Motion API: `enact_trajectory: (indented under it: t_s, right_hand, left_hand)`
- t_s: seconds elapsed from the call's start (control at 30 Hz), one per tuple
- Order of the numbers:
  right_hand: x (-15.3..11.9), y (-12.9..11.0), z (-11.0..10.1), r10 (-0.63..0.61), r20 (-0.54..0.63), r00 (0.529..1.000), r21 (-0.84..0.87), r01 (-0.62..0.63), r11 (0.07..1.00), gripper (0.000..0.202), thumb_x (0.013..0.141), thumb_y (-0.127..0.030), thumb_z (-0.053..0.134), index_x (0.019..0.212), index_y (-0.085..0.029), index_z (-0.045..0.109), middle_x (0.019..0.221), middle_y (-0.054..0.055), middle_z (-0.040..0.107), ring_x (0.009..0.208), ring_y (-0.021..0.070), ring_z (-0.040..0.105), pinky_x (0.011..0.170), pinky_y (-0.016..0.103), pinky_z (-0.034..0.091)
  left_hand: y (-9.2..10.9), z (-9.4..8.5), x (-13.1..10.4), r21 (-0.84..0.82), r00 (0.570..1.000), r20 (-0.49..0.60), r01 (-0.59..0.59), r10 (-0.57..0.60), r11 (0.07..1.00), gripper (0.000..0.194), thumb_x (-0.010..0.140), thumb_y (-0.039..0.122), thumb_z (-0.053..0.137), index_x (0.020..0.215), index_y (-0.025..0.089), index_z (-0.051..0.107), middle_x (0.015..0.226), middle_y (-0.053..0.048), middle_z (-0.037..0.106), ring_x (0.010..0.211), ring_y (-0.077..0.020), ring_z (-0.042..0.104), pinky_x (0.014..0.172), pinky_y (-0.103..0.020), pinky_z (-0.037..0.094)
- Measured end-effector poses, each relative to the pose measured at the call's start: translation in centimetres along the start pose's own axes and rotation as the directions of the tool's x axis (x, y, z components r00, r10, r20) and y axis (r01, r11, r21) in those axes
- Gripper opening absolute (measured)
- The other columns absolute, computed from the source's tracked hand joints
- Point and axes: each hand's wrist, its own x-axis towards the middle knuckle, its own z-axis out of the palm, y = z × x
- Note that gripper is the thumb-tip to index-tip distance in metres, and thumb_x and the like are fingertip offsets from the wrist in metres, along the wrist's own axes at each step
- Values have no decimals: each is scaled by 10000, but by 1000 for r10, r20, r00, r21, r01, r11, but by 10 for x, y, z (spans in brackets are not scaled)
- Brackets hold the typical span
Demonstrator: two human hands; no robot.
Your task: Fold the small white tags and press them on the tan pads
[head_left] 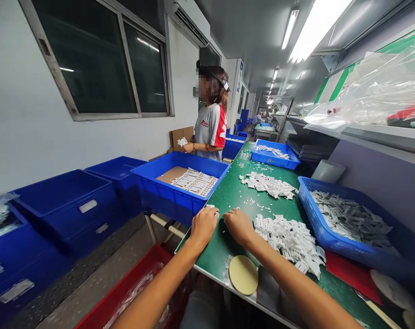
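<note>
My left hand (204, 225) is closed at the near left edge of the green table (224, 194), with a bit of a small white plastic part (212, 206) showing at its fingertips. Just to its right, my right hand (238, 225) rests low over the table with fingers curled. Whatever it may hold is hidden. Beside my right wrist lies a heap of white plastic parts (288, 240). A second pile of white parts (269, 184) sits farther back, with tiny white bits scattered between. A round yellow disc (243, 275) lies near the front edge.
A blue bin (182, 205) with rows of white pieces adjoins the table's left side; a co-worker (210, 119) stands behind it, holding white pieces. On the right is a blue basket (308, 214) of parts. A blue tray (275, 160) stands farther back. A red crate (125, 290) is below.
</note>
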Motion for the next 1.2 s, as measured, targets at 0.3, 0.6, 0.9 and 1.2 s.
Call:
enact_trajectory:
  t_s: [0.3,0.6,0.9,1.2]
  right_hand:
    - [-97,3,-66,440,154,885,934,-276,226,429,894,-365,564,1289,-196,570,978,57,661,731,138,638,651,266,519]
    - [-229,9,-64,616,270,740,960,-260,-108,585,740,-562,714,1173,-172,673,806,40,660,447,64,389,411,221,328]
    - [-286,55,-66,457,-302,837,435,-305,847,274,957,-411,506,1074,-250,694,971,63,670,836,197,609,682,297,462]
    - [-282,65,-53,116,-330,937,-248,-205,947,183,937,-131,521,853,-210,662,831,47,647,768,209,541,687,340,341]
  left_hand:
    - [8,2,-7,8,994,16,107,-107,994,241,843,386,658,1038,255,712,1081,-77,683,1057,-250,586,884,-339,461]
    - [4,-10,0,-261,992,39,126,-120,957,312,868,241,518,1120,196,696,1036,-77,743,919,-206,675,869,-317,486]
    - [69,-19,-52,-506,952,270,15,142,863,289,896,355,546,1094,209,697,1027,-51,729,868,-185,652,709,-270,491]
    - [93,-21,-87,12,851,301,-454,430,891,160,964,202,485,895,198,629,898,-53,654,883,-224,560,754,-339,419]
